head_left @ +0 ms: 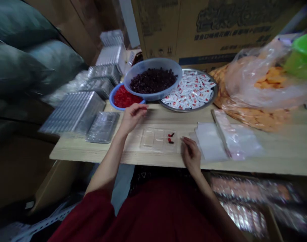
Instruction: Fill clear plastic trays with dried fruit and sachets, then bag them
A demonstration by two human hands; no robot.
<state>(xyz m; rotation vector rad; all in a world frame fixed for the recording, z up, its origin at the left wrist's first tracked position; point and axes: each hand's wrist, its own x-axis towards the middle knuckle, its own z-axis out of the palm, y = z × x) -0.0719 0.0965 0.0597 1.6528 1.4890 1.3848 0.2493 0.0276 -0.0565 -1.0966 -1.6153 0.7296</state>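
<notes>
My left hand (133,117) is over the table just in front of a blue bowl of red pieces (125,97). Its fingers are pinched, with a bit of red at the tips. Below it lies a clear plastic tray (155,148) with three compartments. The right compartment has small red pieces (169,139) and dark pieces (171,142) in it; the other two look bare. Beside the tray's right edge is my right hand (192,153), fingers curled and thumb close to them. Whether anything is between those fingers I cannot make out.
A larger bowl of dark dried fruit (153,80) overlaps a metal tray of white sachets (191,90). Stacked clear trays (75,111) stand left. At right are white bags (210,141), a long pack (226,134) and a big bag of orange slices (261,114). A carton (219,30) stands behind.
</notes>
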